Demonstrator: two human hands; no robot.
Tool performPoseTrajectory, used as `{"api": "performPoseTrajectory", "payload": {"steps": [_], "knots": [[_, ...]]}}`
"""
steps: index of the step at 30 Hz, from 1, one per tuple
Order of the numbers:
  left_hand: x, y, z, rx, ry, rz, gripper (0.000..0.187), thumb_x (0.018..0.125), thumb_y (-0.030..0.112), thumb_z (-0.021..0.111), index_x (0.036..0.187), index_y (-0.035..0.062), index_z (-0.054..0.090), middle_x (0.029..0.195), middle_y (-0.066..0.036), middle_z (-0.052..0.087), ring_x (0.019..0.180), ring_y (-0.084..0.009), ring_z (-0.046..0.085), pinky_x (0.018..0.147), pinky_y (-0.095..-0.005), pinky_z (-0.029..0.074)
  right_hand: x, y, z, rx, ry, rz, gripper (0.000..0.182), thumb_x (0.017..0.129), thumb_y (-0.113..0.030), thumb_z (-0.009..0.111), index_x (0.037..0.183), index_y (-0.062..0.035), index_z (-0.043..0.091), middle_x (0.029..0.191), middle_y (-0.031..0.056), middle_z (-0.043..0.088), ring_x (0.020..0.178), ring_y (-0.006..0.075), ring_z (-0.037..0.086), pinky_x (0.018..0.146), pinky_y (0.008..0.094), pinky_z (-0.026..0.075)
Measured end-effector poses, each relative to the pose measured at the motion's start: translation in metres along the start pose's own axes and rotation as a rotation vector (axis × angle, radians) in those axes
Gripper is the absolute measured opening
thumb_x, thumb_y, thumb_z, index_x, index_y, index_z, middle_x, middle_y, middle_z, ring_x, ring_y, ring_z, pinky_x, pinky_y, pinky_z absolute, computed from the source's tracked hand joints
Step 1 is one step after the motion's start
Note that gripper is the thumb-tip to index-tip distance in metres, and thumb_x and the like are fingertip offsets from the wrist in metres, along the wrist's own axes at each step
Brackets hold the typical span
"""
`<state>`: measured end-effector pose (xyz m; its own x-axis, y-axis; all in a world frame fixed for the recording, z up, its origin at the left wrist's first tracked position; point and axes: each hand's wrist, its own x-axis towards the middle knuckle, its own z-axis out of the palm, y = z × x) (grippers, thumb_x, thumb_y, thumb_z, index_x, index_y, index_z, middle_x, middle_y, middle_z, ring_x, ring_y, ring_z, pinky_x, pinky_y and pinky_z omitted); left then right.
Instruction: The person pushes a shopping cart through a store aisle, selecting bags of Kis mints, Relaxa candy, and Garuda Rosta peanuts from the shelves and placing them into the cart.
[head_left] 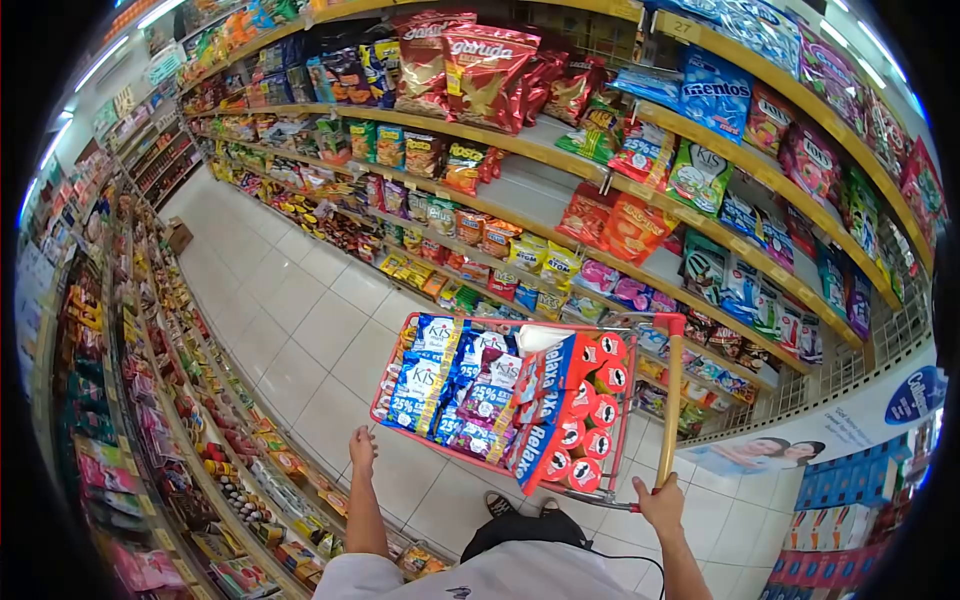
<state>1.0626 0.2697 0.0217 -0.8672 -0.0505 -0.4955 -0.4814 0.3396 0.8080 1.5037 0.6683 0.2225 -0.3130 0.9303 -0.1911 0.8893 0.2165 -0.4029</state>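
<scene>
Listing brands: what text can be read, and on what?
"KIS": blue bags in the cart; green bag
"25%": blue bags
"Relaxa": red-and-blue packs
"garuda": large red bags
"mentos", "mint": light blue bag
"FOX'S": pink bag
"ATOM": yellow packets
"27": shelf tag
"Colgate": oval sign
Other packets: too small or blurred

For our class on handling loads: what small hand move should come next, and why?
Probably bring the left hand to the cart's near rim to steady it: the right hand holds one end of the handle, while the left seems empty.
</scene>
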Motion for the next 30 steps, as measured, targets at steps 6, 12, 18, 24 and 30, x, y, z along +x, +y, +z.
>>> {"api": "performPoseTrajectory", "payload": {"steps": [6,12,18,24,30], "knots": [[-0.052,-0.073,-0.012,-0.109,0.114,-0.066,0.041,0.096,0.032,0.053,0.129,0.0088,0.045,0.098,-0.011,0.060,0.065,-0.0169,0.061,0.050,-0.0279,0.046,-0.005,-0.051,0.025,0.047,-0.164,-0.109,0.059,0.076,-0.043,0.074,0.091,0.0062,0.046,0.069,0.0221,0.062,0.067,0.0406,0.065,0.061,0.0457,0.051],[-0.119,-0.063,0.026,-0.150,0.091,-0.010,0.049,0.097,0.026,0.053,0.139,0.0086,0.037,0.110,-0.011,0.058,0.071,-0.0171,0.063,0.051,-0.0262,0.046,0.002,-0.098,0.065,0.247,-0.271,-0.136,0.041,0.090,-0.029,0.059,0.103,0.0062,0.042,0.076,0.0302,0.062,0.076,0.0499,0.062,0.066,0.0533,0.048],[-0.091,0.031,0.058,-0.215,-0.133,0.177,0.069,0.102,0.047,0.034,0.150,0.0011,0.018,0.152,-0.016,0.032,0.136,-0.0290,0.036,0.107,-0.0402,0.034,-0.002,-0.150,0.087,0.494,-0.340,-0.121,0.029,0.092,-0.021,0.058,0.101,0.0011,0.042,0.072,0.0219,0.062,0.065,0.0324,0.065,0.057,0.0432,0.050],[-0.055,0.080,0.052,-0.104,-0.082,0.136,0.065,0.102,0.046,0.034,0.143,-0.0041,0.031,0.143,-0.021,0.042,0.133,-0.0326,0.040,0.107,-0.0379,0.033,0.003,-0.186,0.119,0.956,-0.439,-0.026,0.019,0.091,-0.008,0.057,0.100,-0.0012,0.041,0.072,0.0092,0.055,0.056,0.0179,0.058,0.050,0.0320,0.051],[-0.013,0.101,0.040,0.039,-0.109,0.068,0.064,0.101,0.048,0.033,0.136,-0.0056,0.043,0.135,-0.020,0.051,0.127,-0.0312,0.047,0.104,-0.0366,0.034,0.002,-0.218,0.131,0.946,-0.437,-0.033,0.023,0.086,-0.001,0.059,0.101,-0.0020,0.041,0.072,0.0082,0.053,0.055,0.0171,0.057,0.050,0.0316,0.053]]}}
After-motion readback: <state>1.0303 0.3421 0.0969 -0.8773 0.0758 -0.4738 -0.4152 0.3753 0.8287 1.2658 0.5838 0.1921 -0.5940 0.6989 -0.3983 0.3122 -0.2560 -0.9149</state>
